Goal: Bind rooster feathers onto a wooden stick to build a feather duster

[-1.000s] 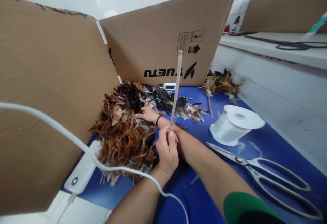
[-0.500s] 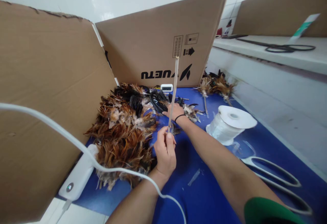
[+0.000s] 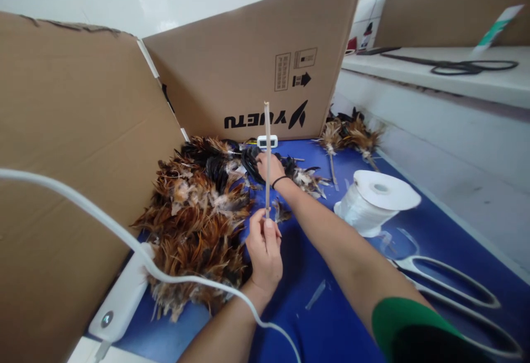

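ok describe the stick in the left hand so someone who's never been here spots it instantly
Find the big cardboard panel marked YUETU at the back of the blue table. In front of it, the left hand holds a thin, pale stick upright. Unlike the feather-tufted sticks by the panel's right edge, its visible length is bare.

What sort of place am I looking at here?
Probably a small craft workspace, though I can't tell whether it's a home or a workshop. Brown feathers are heaped on a blue tabletop, with a white spool and large scissors toward the right.
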Tool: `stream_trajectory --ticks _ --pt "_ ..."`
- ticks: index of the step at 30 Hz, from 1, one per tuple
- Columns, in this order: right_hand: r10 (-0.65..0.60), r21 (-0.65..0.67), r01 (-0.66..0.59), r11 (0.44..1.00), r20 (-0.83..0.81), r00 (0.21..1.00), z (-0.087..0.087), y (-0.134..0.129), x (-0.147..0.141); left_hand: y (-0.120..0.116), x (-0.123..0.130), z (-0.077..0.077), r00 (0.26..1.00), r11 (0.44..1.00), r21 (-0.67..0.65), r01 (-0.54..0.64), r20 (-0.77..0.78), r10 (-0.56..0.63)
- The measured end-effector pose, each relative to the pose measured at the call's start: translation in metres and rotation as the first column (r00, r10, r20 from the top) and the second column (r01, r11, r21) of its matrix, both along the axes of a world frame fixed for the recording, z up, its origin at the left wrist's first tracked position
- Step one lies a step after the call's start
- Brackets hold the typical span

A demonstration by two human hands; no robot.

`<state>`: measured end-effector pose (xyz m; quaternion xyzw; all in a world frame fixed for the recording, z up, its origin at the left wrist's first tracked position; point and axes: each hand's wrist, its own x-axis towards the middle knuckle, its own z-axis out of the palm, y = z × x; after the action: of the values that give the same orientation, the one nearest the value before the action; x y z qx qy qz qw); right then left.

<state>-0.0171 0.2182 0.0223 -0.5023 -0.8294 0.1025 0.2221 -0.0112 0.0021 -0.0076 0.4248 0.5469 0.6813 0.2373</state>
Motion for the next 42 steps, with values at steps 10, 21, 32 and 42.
stream_trajectory --ticks 10,21,32,42 --pt "0.249 -0.083 -0.26 0.962 -0.124 0.96 -0.009 0.062 -0.097 0.004 -0.004 -0.009 0.991 0.989 -0.074 -0.132 0.0 0.132" --pt "0.154 -0.228 -0.24 0.944 -0.338 0.928 -0.013 0.074 -0.118 0.007 -0.006 -0.011 0.981 0.972 -0.133 -0.191 -0.005 0.192" --pt "-0.127 -0.313 -0.297 0.902 -0.851 0.51 0.049 0.076 -0.044 0.015 -0.01 -0.002 0.973 0.995 -0.069 -0.078 0.214 0.091" --pt "-0.168 -0.322 -0.539 0.778 -0.934 0.316 0.058 0.0 0.025 0.021 -0.016 -0.004 0.931 0.992 -0.124 0.025 0.363 0.022"
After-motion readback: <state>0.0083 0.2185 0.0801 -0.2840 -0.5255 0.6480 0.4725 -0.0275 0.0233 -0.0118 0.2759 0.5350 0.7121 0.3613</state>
